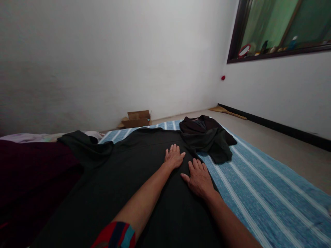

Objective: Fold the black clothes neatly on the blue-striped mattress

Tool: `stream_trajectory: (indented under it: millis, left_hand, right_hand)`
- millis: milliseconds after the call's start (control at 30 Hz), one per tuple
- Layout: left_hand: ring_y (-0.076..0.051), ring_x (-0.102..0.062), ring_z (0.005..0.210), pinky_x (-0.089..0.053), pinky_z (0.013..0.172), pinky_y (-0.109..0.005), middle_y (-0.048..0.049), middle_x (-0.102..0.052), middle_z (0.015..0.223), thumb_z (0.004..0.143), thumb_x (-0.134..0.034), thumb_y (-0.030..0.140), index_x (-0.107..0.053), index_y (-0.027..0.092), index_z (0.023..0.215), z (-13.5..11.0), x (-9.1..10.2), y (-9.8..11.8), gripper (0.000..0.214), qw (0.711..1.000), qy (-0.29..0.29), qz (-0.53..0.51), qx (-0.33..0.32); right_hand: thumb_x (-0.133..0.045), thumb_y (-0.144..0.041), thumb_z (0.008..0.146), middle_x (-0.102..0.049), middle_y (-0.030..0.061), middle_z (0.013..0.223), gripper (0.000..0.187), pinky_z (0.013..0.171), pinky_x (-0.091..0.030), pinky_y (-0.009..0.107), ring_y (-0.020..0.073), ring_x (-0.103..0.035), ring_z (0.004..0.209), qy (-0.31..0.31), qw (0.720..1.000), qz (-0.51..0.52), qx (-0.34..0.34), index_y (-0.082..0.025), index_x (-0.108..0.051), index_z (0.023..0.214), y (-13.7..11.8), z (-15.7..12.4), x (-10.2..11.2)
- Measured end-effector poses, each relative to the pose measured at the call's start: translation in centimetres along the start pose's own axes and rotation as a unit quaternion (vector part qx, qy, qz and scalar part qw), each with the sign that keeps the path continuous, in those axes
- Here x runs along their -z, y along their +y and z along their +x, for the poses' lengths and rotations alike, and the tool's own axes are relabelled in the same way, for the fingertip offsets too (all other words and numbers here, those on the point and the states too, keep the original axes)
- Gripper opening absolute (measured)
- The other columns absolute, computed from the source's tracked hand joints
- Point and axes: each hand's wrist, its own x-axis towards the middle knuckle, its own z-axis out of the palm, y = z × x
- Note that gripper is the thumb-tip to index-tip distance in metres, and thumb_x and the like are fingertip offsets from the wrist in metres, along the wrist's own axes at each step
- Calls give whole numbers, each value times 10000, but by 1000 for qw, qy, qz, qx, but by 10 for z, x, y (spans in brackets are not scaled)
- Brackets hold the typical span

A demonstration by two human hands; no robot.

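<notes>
A dark green-black long-sleeved shirt lies spread face down across the bed, its collar end away from me. Flat on its upper right part rests my left hand, fingers stretched out. My right hand presses on the cloth closer to me, by the shirt's right edge, with the thumb spread. Neither hand grips anything. The right sleeve bends out over the striped sheet, partly on a folded dark brown garment. The left sleeve lies over a dark maroon cloth.
A blue sheet with white stripes covers the bed. Beyond its far edge stands an open cardboard box against the wall. Pale cloth lies at the far left. A dark-framed window with small bottles and a round red mirror is upper right.
</notes>
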Motion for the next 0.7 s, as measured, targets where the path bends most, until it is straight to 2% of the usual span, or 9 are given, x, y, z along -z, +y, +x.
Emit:
stream_trajectory:
  millis: [167, 333, 533, 700]
  left_hand:
    - [-232, -92, 1387, -129, 1099, -458, -108, -162, 1507, 904, -186, 481, -261, 114, 1406, -18, 7, 1, 626, 1000, 9, 2, -15]
    - [-238, -110, 1384, -133, 1096, -463, -112, -180, 1503, 905, -197, 483, -269, 114, 1403, -46, 2, 0, 624, 1000, 12, 6, -23]
    - [-226, -95, 1387, -118, 1100, -447, -109, -174, 1504, 911, -189, 474, -274, 111, 1401, -57, 0, -1, 616, 999, -3, -6, -37]
    - [-224, -98, 1386, -144, 1095, -436, -105, -171, 1505, 908, -206, 481, -280, 124, 1398, -80, 13, -9, 611, 999, -24, -12, -47]
  right_hand:
    - [-299, -580, 881, -271, 201, 1447, 715, 1066, -111, 440, 318, -186, 1345, 13, 1000, -3, 7, -64, -355, 1373, 3, 0, -4]
    - [-316, -571, 884, -305, 210, 1426, 698, 1050, -149, 442, 319, -227, 1326, 26, 999, -23, 14, -59, -372, 1355, 7, 0, -7]
    - [-365, -515, 894, -324, 216, 1410, 632, 1039, -167, 449, 315, -243, 1313, 29, 999, -14, 26, -56, -397, 1328, 12, 2, -6]
    - [-382, -381, 914, -426, 176, 1342, 478, 1010, -256, 349, 241, -351, 1252, 36, 998, 26, 43, -75, -463, 1272, 21, -1, 6]
